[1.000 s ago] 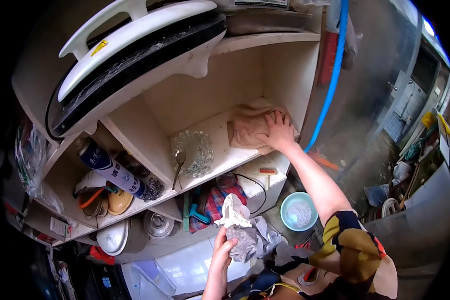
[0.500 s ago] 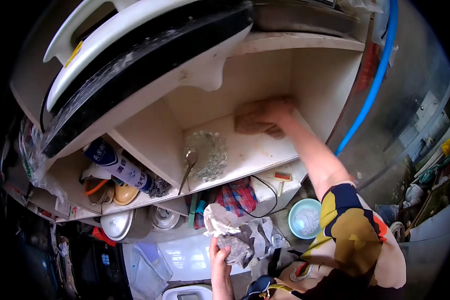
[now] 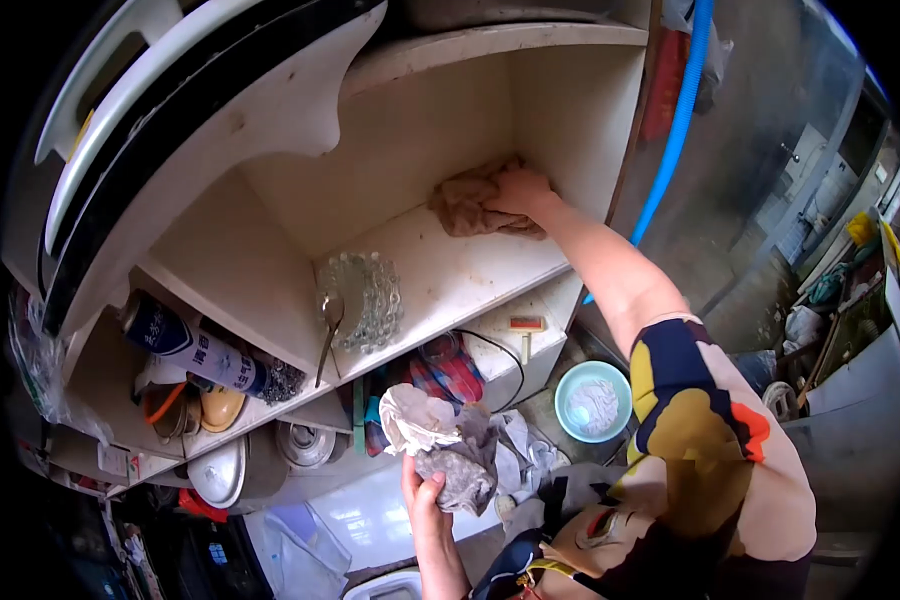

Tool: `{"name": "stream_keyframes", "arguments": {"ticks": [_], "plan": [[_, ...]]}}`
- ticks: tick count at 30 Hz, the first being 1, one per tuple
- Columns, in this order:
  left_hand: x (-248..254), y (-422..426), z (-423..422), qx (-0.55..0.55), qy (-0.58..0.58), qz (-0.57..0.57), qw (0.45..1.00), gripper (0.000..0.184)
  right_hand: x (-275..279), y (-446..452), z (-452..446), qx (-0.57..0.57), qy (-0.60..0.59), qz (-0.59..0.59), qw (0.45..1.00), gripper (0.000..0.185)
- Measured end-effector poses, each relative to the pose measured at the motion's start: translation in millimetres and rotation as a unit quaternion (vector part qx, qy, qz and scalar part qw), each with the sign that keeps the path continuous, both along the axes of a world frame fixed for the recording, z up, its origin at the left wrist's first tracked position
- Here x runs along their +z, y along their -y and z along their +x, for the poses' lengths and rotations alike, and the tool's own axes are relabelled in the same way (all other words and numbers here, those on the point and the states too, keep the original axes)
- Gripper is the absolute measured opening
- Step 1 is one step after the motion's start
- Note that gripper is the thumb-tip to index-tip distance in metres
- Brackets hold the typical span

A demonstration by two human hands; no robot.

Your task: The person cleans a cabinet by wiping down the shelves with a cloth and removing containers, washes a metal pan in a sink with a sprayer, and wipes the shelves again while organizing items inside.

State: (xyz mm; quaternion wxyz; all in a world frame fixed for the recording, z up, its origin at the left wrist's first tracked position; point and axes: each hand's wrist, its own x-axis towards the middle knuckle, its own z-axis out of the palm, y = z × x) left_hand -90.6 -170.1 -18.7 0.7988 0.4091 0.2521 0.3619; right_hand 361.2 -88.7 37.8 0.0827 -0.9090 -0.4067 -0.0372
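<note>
My right hand (image 3: 520, 192) is inside the cupboard compartment, closed on a brown cloth (image 3: 465, 203) that it presses against the white shelf (image 3: 420, 270) near the back right. To the left on the same shelf sits a clear glass dish with a beaded rim (image 3: 375, 300); a metal spoon (image 3: 331, 330) leans in it, its handle over the shelf edge. Lower down, outside the cupboard, my left hand (image 3: 425, 495) grips a bunched grey cloth (image 3: 460, 475) together with crumpled whitish material (image 3: 415, 418).
A blue-and-white spray can (image 3: 195, 350) lies tilted in the left compartment beside shoes. Below stand a lidded pot (image 3: 218, 472) and a light-green basin (image 3: 593, 402) holding a white cloth. A blue hose (image 3: 675, 150) hangs at the right. A red-and-white brush (image 3: 527, 325) rests under the shelf.
The whole scene has shifted left as the camera turned. My right hand and the brown cloth remain at the back of the shelf, the cloth now more bunched. My left hand still holds its cloth.
</note>
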Motion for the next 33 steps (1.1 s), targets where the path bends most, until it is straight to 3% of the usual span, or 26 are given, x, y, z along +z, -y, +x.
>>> {"name": "stream_keyframes", "arguments": {"ticks": [2,4,10,12,14,18,21,23,24,26,28,30,32,33], "plan": [[-0.5,-1.3,-4.5,-0.018,0.000,-0.018,1.000,0.068,9.0,22.0,-9.8,-0.006,-0.005,0.005,1.000,0.061],[-4.5,-4.6,-9.2,-0.025,-0.004,-0.017,1.000,0.068,-0.2,45.0,-30.8,-0.013,0.077,-0.022,0.997,0.058],[-13.1,-15.5,-15.6,-0.064,0.006,-0.021,0.998,0.065,6.0,141.6,-98.7,0.011,0.069,0.017,0.997,0.055],[-9.9,-15.9,-19.2,-0.067,0.008,-0.017,0.998,0.065,13.2,139.4,-98.9,0.001,0.071,0.037,0.997,0.054],[-11.0,-16.3,-21.5,-0.048,-0.003,-0.026,0.999,0.066,25.3,118.5,-88.3,-0.014,0.024,-0.043,0.999,0.050],[-1.7,-14.2,-20.1,-0.045,0.020,-0.032,0.998,0.066,18.3,62.7,-82.3,-0.079,0.027,-0.083,0.993,0.045],[-1.9,-15.4,-14.1,-0.046,0.028,-0.031,0.998,0.064,18.8,60.4,-97.9,0.005,0.073,-0.039,0.997,0.044],[-0.6,-13.9,-10.8,-0.057,0.038,-0.037,0.997,0.062,27.8,75.9,-101.1,0.137,0.038,-0.028,0.989,0.039],[-1.2,-14.7,-8.7,-0.059,0.043,-0.039,0.997,0.062,39.9,83.2,-103.4,0.135,0.043,-0.030,0.989,0.039],[-3.4,-17.2,-6.6,-0.071,0.058,-0.032,0.995,0.062,66.4,94.8,-104.3,0.143,0.177,-0.023,0.973,0.030],[-5.1,-18.0,-2.5,-0.067,0.063,-0.040,0.995,0.062,101.6,101.2,-85.8,0.157,0.431,0.045,0.888,0.028],[-10.3,-18.9,3.6,-0.060,0.034,-0.023,0.997,0.065,149.5,103.7,-79.0,0.060,0.556,0.013,0.829,0.031],[-13.2,-18.0,12.8,-0.065,0.044,-0.036,0.996,0.065,193.0,117.9,-85.1,0.046,0.506,0.002,0.861,0.025],[-16.7,-16.7,17.9,-0.069,0.042,-0.044,0.996,0.065,182.4,123.5,-70.1,0.050,0.548,0.034,0.834,0.024]]}}
